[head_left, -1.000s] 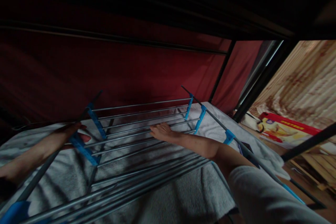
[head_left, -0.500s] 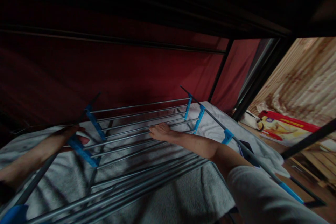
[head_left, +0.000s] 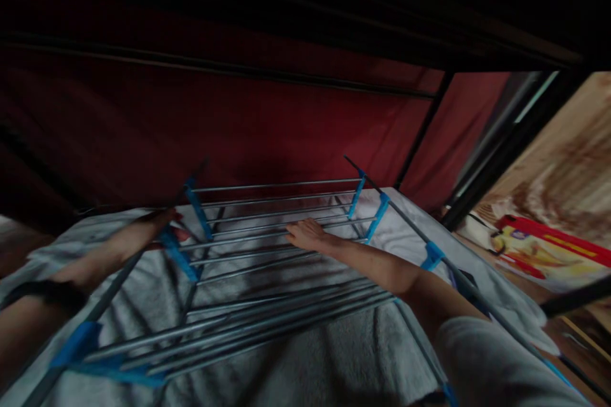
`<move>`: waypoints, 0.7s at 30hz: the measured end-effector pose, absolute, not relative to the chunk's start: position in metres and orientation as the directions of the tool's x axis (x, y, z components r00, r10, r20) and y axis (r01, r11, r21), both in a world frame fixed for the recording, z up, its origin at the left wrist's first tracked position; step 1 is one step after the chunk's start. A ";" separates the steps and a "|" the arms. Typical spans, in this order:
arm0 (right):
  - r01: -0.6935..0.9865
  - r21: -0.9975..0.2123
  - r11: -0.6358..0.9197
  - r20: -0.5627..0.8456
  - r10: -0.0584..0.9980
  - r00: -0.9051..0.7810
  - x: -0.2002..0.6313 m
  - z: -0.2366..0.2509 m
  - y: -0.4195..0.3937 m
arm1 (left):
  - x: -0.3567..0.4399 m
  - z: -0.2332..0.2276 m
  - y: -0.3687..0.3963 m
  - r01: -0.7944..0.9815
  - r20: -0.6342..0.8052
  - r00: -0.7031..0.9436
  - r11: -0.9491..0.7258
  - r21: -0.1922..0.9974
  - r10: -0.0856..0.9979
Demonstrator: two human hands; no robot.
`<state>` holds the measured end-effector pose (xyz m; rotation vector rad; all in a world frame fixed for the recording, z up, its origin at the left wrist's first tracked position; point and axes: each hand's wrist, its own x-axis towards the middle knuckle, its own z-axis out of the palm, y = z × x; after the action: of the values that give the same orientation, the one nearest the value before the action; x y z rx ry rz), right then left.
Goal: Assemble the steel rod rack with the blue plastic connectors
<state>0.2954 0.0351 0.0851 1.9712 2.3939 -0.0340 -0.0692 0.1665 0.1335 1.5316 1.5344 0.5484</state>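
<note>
A shoe rack of grey metal tubes (head_left: 267, 257) with blue plastic brackets (head_left: 179, 254) lies on a grey-white blanket (head_left: 315, 356). My left hand (head_left: 165, 226) is closed around the rack's left side pole, beside a blue bracket; some of its fingers are in shadow. My right hand (head_left: 305, 234) rests over the middle tubes with its fingers curled down onto one. Nearer to me, several tubes (head_left: 267, 324) run close together between the two side poles.
Behind the rack hangs a dark red cloth (head_left: 267, 127). A black metal bed frame (head_left: 422, 127) stands around and overhead. At the right are a red and yellow package (head_left: 554, 248) and a brown patterned curtain (head_left: 573, 165). A small dark object (head_left: 465, 276) lies by the right pole.
My view has turned slightly left, so the rack appears farther right and more of its near left corner shows. Both hands keep their places on the rack.
</note>
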 end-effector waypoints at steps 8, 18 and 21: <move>0.973 0.043 0.228 -0.019 0.974 -0.228 0.300 0.072 0.037 | -0.051 0.146 0.134 0.437 -0.181 0.128 0.109 0.893 0.975; 0.970 0.085 0.226 -0.057 0.973 -0.222 0.296 0.074 0.037 | -0.053 0.133 0.134 0.389 -0.356 0.065 0.305 0.869 0.932; 0.967 0.084 0.242 -0.064 0.969 -0.237 0.298 0.073 0.039 | -0.052 0.136 0.132 0.337 -0.344 0.083 0.298 0.893 0.935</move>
<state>0.2977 0.0389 0.0727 1.8732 2.3928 0.0400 -0.0525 0.1317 0.1356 1.2418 1.4694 0.6858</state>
